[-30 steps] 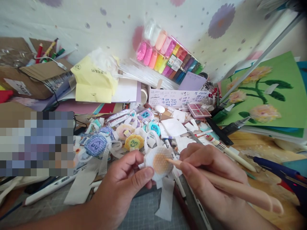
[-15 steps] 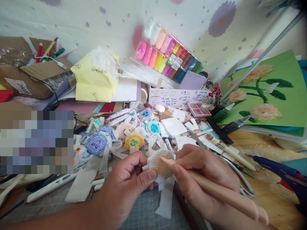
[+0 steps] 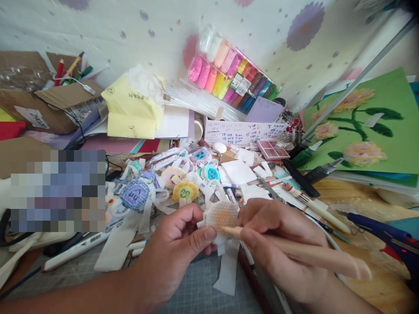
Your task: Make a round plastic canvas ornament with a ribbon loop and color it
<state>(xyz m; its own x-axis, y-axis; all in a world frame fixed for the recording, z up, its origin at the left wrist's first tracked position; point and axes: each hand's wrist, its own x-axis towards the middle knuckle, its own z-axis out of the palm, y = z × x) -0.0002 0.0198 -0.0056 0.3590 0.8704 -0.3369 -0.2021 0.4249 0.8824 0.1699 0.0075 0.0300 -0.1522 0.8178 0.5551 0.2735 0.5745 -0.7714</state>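
Between the thumb and fingers of my left hand (image 3: 181, 244) is a small white rounded piece of dimpled paper towel (image 3: 229, 213), with a light orange patch at its middle. Strips of the same white material hang from its lower edge and loop above it. My right hand (image 3: 278, 244) is closed around a peach-coloured marker (image 3: 304, 255), whose tip touches the lower part of the orange patch. Just behind lie a yellow coloured piece (image 3: 185, 192), a blue-purple one (image 3: 134, 195) and a turquoise one (image 3: 212, 174).
Under my hands is a grey cutting mat (image 3: 193, 292). A blue glue gun (image 3: 376, 226) lies at the right, near a brush and pens. At the back stand a pack of coloured clay (image 3: 235, 74), a cardboard box (image 3: 32, 104) and a green flower picture (image 3: 363, 131).
The marker tip has moved down across the paper towel piece, and the orange patch looks deeper. My left hand still holds the piece. The whole view has shifted slightly.
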